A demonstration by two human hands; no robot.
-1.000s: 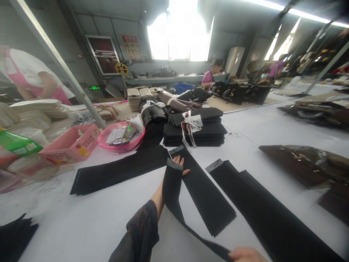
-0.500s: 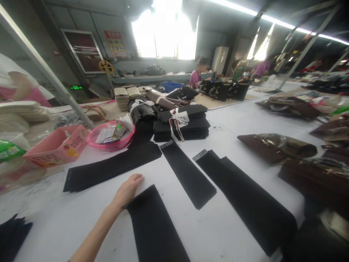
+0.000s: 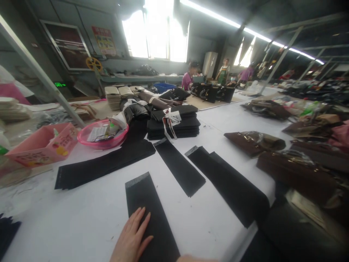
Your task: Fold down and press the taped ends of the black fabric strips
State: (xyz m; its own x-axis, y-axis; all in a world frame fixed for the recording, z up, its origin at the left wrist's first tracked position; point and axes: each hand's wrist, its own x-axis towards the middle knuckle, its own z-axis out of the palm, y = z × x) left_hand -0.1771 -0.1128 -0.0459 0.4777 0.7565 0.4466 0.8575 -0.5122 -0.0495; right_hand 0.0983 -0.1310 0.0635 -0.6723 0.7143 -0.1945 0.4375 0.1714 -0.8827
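Observation:
My left hand (image 3: 133, 236) lies with its fingers apart on a long black strip (image 3: 152, 211) whose far end has a grey band. At the bottom edge a small part of my right hand (image 3: 195, 258) shows beside the strip, its fingers out of view. Ahead lies a shorter black strip (image 3: 180, 167). Farther right are longer black pieces (image 3: 231, 189), overlapping. A fanned stack of black strips (image 3: 103, 165) spreads at the left.
A pink box (image 3: 43, 143) and a pink basin (image 3: 102, 134) stand at the left. Behind the strips is a tied black stack (image 3: 174, 123). Brown bags (image 3: 297, 174) lie at the right. A person in purple (image 3: 187, 78) sits farther back.
My left hand has moved back from the strip's far end onto its top, uncovering the grey band. Part of my right hand has come into view. The whole view has shifted.

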